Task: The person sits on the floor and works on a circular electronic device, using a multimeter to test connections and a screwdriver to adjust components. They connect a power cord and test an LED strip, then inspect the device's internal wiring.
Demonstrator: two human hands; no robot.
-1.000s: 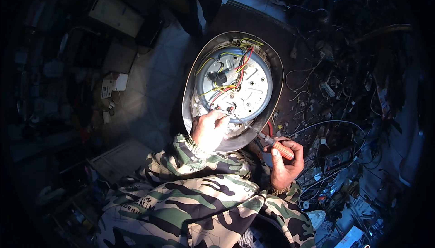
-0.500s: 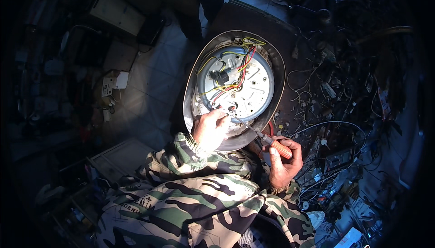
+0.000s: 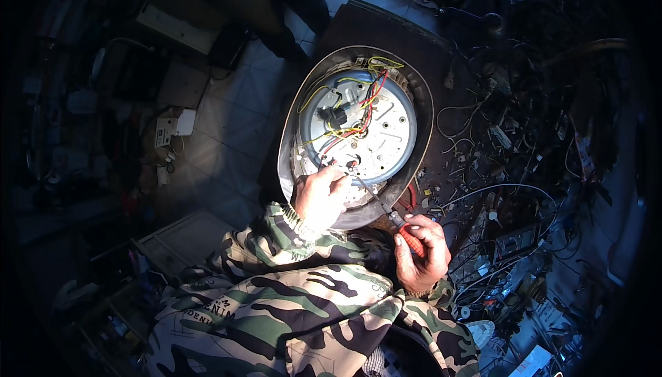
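An oval metal-rimmed housing (image 3: pixel 425 144) stands before me with its open side up. Inside lies a round silvery plate (image 3: pixel 390 144) ringed in blue-grey. Red and yellow wires (image 3: pixel 376 94) and a black plug-like part (image 3: pixel 334 116) rest across the plate. My left hand (image 3: pixel 319 194) pinches at the plate's near left edge, beside a small red-and-dark terminal (image 3: pixel 354 164); what its fingertips hold is hidden. From the lower right, my right hand (image 3: pixel 426 261) grips a screwdriver (image 3: pixel 413 240) by its red-orange handle. The shaft slants up-left, its tip close to my left fingertips.
A dark board-like surface (image 3: pixel 376 25) lies under the housing. Tangled cables and scrap parts (image 3: pixel 510 136) crowd the right side. Another person's dark-clothed leg (image 3: pixel 303 5) stands at the top. Boxes and a white device (image 3: pixel 165 131) sit on the left over the tiled floor.
My right hand has shifted slightly left and its fingers now wrap further over the screwdriver handle. The other person's leg has moved a little. My left hand stays in place.
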